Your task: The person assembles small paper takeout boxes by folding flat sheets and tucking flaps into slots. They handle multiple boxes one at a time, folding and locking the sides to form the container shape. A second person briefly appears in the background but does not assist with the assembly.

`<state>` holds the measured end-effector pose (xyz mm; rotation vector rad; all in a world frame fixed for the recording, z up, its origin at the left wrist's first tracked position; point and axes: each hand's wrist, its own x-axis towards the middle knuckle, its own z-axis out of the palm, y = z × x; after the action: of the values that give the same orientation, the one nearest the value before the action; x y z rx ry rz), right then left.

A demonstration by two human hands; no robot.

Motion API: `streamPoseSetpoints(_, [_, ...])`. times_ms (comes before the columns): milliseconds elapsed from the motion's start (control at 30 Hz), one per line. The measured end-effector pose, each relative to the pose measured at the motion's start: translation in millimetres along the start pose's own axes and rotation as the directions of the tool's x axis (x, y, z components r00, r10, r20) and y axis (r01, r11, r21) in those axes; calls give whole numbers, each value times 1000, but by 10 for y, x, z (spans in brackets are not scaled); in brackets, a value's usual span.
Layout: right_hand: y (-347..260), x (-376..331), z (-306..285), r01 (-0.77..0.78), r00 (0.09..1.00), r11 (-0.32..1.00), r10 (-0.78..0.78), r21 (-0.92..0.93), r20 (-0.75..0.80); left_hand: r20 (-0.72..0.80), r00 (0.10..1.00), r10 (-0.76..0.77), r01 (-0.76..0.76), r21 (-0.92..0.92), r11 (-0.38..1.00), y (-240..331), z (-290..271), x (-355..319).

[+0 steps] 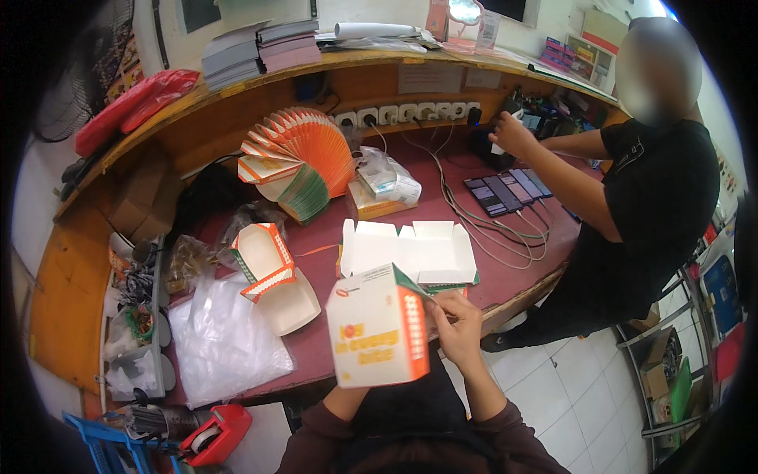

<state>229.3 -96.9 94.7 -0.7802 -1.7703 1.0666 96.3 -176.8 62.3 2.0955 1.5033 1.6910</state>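
Observation:
A white, orange and green cardboard food box (pixel 377 332) is held up in front of me at the table's near edge. Thumb and fingers of my right hand (pixel 460 325) pinch its right side by the green and orange flaps. My left forearm (pixel 345 401) reaches up behind the box, which hides the left hand and its fingers. Just beyond lies an opened-out white carton (pixel 407 249) with its inside facing up. To the left, a partly folded box (pixel 267 257) with an orange patterned rim rests by an open pale tray-shaped box (pixel 294 306).
A fanned stack of folded cartons (pixel 312 150) stands at the back. Clear plastic bags (pixel 225 336) lie at the left, near a red tape dispenser (pixel 217 437). Cables (pixel 474 213) run across the red table to several phones (pixel 505 191). At the right stands another person (pixel 663 182).

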Motion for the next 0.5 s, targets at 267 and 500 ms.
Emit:
streamPoseSetpoints(267, [33, 4, -2, 126, 974, 990, -112, 61, -195, -266, 915, -305, 294, -80, 952, -47, 194, 50])
streamPoseSetpoints(500, [-162, -41, 32, 267, 939, 957, -285, -117, -193, -163, 907, -389, 372, -125, 920, 237, 66, 168])
